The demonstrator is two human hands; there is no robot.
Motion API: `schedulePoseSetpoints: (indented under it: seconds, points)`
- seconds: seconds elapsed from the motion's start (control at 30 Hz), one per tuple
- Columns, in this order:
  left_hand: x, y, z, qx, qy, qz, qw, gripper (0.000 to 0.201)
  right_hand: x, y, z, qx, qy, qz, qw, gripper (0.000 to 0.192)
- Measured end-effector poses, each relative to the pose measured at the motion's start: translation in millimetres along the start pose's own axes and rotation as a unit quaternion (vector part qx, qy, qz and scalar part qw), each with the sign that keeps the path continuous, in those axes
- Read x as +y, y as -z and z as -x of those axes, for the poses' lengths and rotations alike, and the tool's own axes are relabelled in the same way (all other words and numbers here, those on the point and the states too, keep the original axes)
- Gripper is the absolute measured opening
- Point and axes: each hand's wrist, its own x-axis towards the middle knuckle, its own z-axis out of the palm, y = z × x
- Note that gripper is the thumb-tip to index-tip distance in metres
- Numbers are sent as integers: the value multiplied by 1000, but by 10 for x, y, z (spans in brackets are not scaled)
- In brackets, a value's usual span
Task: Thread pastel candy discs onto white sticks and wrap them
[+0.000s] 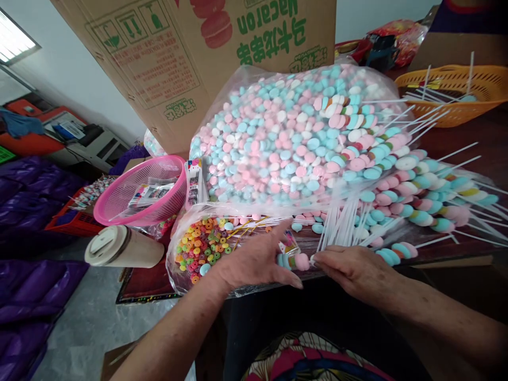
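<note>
Candy skewer held level at the near edge of the tabletop, long axis running left to right between both hands. Left hand: grip narrow, fingers pinched on the stacked pink and blue pieces at the skewer's left end. Right hand: grip closed on the white stick, fingertips just right of the pink piece. Both hands in contact; neither nearer. Bag of loose colored rings touching the left hand. Finished skewers piled right of the grip.
</note>
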Motion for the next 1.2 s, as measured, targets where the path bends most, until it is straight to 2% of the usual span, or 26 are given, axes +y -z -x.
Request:
schedulePoseSetpoints:
  seconds: [0.07,0.13,0.2,0.27,0.37,0.47,0.6,0.7,0.8,0.9,0.97,1.07,1.13,1.2]
  points:
    - [-90,136,99,9,-11,-44,999,91,48,25,16,27,2,-15,1000,27]
    - [-155,185,168,-20,14,-97,995,69,79,50,25,43,11,-40,998,26]
    - [-177,134,184,-54,62,-130,988,40,83,64,26,48,24,-49,997,25]
    - [-159,30,153,-59,104,-168,978,23,61,73,21,49,31,-35,998,25]
    - [-94,-93,79,-30,128,-237,963,20,4,108,4,40,25,-28,998,26]
    - [-40,-114,40,-11,133,-277,952,19,-36,185,-31,-3,-8,-88,996,29]
    - [0,-86,70,61,106,-314,941,21,-35,285,-79,-85,-99,-173,976,33]
    - [29,-101,88,87,90,-338,933,17,-50,307,-94,-108,-112,-176,972,36]
    - [44,-131,61,81,82,-339,934,19,-97,285,-96,-88,-68,-113,987,37]
    - [41,-124,30,69,90,-305,946,27,-119,275,-96,6,23,33,999,28]
    - [39,-85,37,46,90,-252,962,28,-101,303,-97,76,101,129,984,26]
    - [38,6,74,-15,41,-96,994,37,-52,373,-97,160,207,211,942,28]
    - [37,57,82,-52,1,0,999,42,-36,399,-98,171,252,213,928,26]
    - [36,72,56,-68,-6,35,997,40,-42,387,-106,150,272,196,930,24]
